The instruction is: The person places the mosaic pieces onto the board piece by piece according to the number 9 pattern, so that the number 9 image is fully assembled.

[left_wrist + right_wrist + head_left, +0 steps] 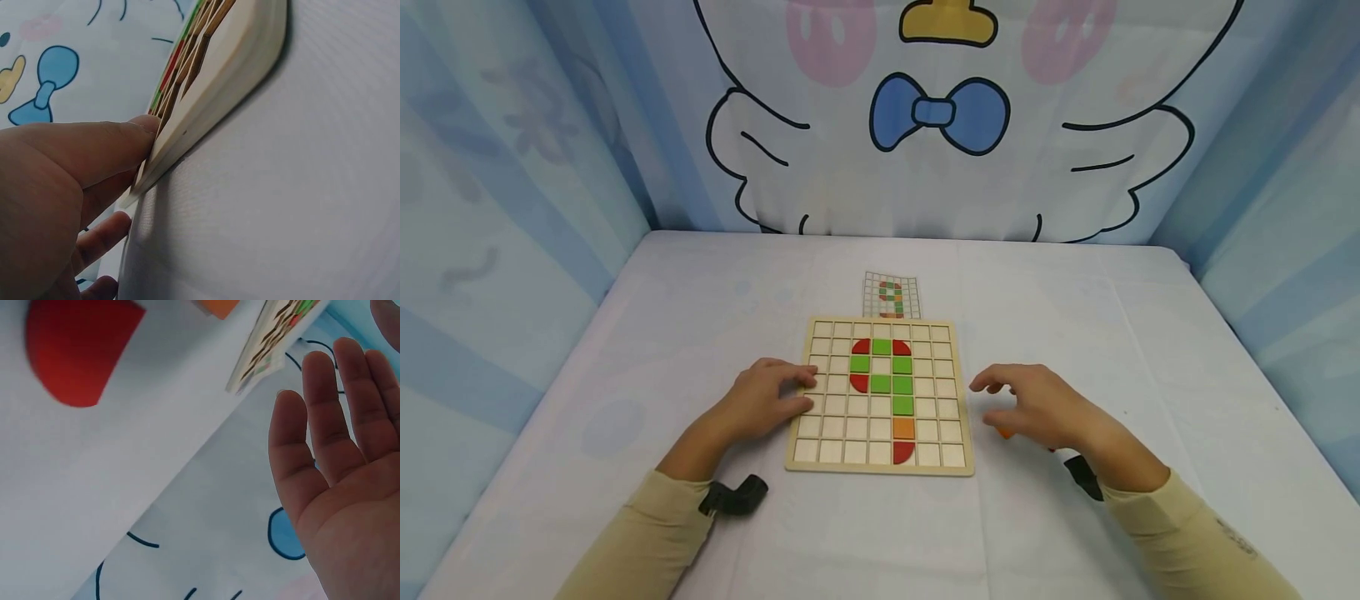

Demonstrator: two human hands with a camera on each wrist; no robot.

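Note:
A square wooden grid board (842,428) lies on the table with red, green and orange pieces set in some cells. They form a loop at the top and a line running down. My left hand (763,402) rests its thumb and fingertips on the board's left edge, also seen beside the board rim (206,119) in the left wrist view. To the right of the board, my right hand (1043,408) hovers with loosely bent fingers and nothing visible in them. An orange piece (1004,432) shows partly under it. In the right wrist view, a red rounded piece (81,350) lies on the table.
Behind the board, a small printed grid card (891,292) shows a similar coloured pattern, its lower part hidden by the board. A white cloth covers the table (715,283). Patterned curtains (497,167) enclose the back and sides. Dark wrist devices (737,495) are on both wrists.

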